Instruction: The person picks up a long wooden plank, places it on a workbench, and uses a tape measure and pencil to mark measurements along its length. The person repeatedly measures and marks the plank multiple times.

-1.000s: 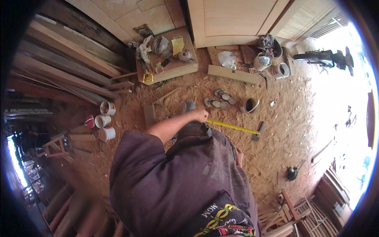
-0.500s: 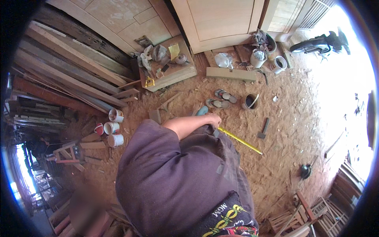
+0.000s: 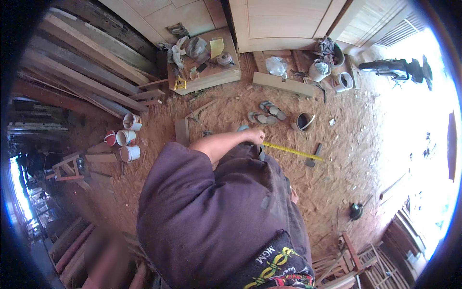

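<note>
Since the earlier frames, the left hand (image 3: 254, 136) has stayed at the near end of the yellow tape measure blade (image 3: 293, 151), while the view has shifted so that the blade now runs to the right and slightly downward, away from the body.

Left hand: fingers curled closed over the near end of the blade, just above the dark purple garment (image 3: 216, 212). The tape case is not visible; it cannot be told whether it sits inside the fist. The bare forearm runs from the left shoulder up and right to the fist.

Right hand (image 3: 293, 195): only a small part shows at the right edge of the garment. Finger state cannot be told.

Tape blade: thin, yellow, straight, extended over the sawdust-covered floor (image 3: 221, 115). Its far end lies just beside a dark hammer (image 3: 314, 155) on the floor.

Surroundings: a pair of sandals (image 3: 266, 113) and a small round tin (image 3: 304, 121) lie beyond the blade. A short wooden board (image 3: 283, 84) lies farther off, near white buckets (image 3: 331, 74). A low wooden bench (image 3: 204, 72) carries mixed tools and rags. Stacked planks (image 3: 82, 72) line the left side, with three white cups (image 3: 126, 137) near them. Bare floor lies to the right of the hammer.
</note>
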Demonstrator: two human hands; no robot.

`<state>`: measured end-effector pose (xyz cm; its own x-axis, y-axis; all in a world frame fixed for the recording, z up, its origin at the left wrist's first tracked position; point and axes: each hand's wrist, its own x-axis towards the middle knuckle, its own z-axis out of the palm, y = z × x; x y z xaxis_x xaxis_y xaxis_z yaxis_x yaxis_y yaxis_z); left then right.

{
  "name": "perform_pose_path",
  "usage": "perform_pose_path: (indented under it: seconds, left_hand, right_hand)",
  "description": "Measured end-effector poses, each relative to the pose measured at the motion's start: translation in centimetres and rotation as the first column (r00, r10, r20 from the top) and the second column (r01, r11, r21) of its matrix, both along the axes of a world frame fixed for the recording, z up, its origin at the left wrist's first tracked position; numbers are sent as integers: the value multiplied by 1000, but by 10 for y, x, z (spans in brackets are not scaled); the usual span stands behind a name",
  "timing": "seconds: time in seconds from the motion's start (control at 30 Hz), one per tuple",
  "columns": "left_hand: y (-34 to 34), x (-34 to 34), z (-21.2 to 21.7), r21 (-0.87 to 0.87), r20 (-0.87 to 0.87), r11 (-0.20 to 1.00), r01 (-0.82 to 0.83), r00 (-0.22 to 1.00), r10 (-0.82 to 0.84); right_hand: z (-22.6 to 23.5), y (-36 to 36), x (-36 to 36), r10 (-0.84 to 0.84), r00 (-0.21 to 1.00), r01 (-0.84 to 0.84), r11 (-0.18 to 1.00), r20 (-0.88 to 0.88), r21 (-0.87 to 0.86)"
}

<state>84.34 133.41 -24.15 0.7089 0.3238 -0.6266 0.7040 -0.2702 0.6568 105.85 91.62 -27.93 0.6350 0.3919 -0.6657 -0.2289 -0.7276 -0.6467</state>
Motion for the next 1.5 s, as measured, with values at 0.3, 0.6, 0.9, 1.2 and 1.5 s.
perform_pose_path:
  seconds: [0.3, 0.6, 0.9, 1.2, 1.5]
  left_hand:
    - [60, -44, -19, -150, 71, 965, -215, 971, 228]
    - [112, -81, -35, -439, -73, 794, -421, 897, 435]
    - [147, -97, 10, -480, -231, 729, -487, 872, 431]
    - [135, -70, -45, -385, 175, 923, 0, 982, 73]
    - [76, 42, 55, -285, 159, 787, 547, 837, -524]
  right_hand:
    - [99, 137, -16, -62, 995, 54, 994, -76, -99]
    - [39, 168, -49, 33, 976, -15, 996, -216, 82]
    - [78, 206, -69, 114, 990, -125, 983, -85, -136]
    - [128, 239, -121, -266, 948, 265, 964, -176, -30]
    - [132, 227, -158, -517, 834, 550, 752, -191, 364]
